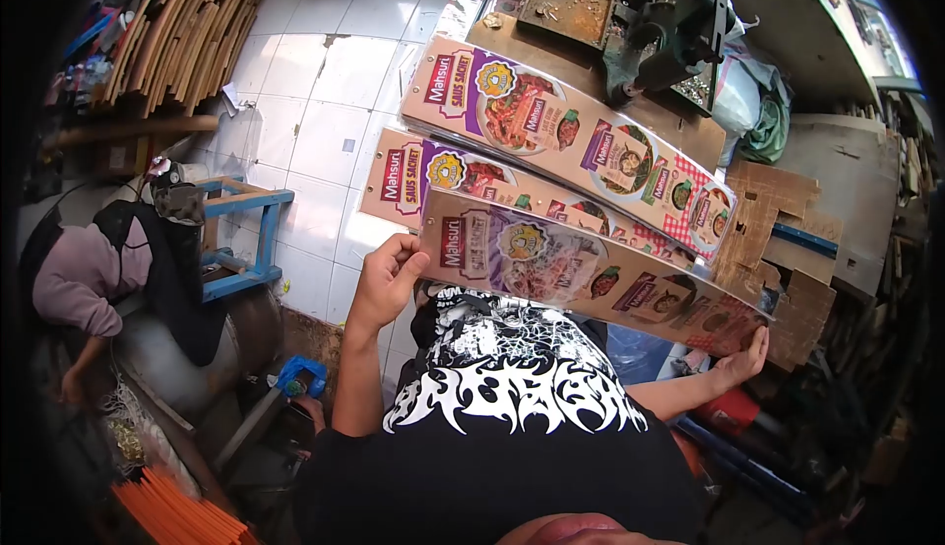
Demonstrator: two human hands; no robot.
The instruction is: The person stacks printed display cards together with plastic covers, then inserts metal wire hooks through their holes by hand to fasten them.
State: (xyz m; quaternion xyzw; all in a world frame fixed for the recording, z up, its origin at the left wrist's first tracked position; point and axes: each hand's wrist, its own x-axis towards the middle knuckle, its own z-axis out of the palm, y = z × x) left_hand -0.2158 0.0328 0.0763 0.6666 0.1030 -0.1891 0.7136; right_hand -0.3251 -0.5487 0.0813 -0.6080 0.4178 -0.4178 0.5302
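Note:
Between my two hands is a long printed cardboard strip (pixel 551 264) marked "Mahsuri Saus Sachet", tilted down to the right. My left hand (pixel 387 279) pinches its left end, thumb on the printed face. At the lower right end, my right hand (pixel 743 356) grips the edge, its fingers partly hidden. Just beyond lies a second matching strip (pixel 402 179), partly covered by the held one. Farther off, a stack of the same strips (pixel 448 82) rests slanted on a worn wooden surface (pixel 787 269).
A dark metal machine (pixel 669 43) with a debris-filled tray (pixel 566 8) stands at the far edge. Upright brown boards (pixel 187 33) lean at upper left. A co-worker in a pink sleeve (pixel 79 274) is at left, near a blue frame (pixel 261 235). Orange strips (pixel 177 511) lie lower left.

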